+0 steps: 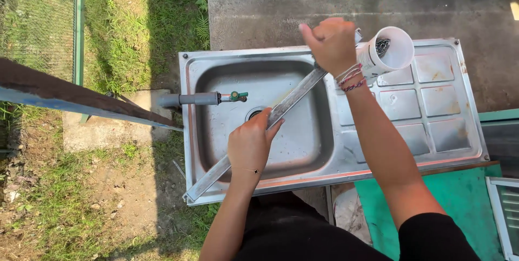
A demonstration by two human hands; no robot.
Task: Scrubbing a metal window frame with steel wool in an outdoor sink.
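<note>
1. Left hand (250, 147) wraps the strip (270, 120) near its middle, fingers curled shut over its edge.
2. The long metal strip runs diagonally across the sink (324, 172), near-left corner to far right; likely stiff, light, wet-slick, best held at two spread points.
3. Right hand (331, 44) closes around its far end beside a white cup (390, 53).

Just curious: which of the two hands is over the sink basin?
The left hand, gripping the long metal strip above the basin; the right hand is at the sink's back edge.
</note>
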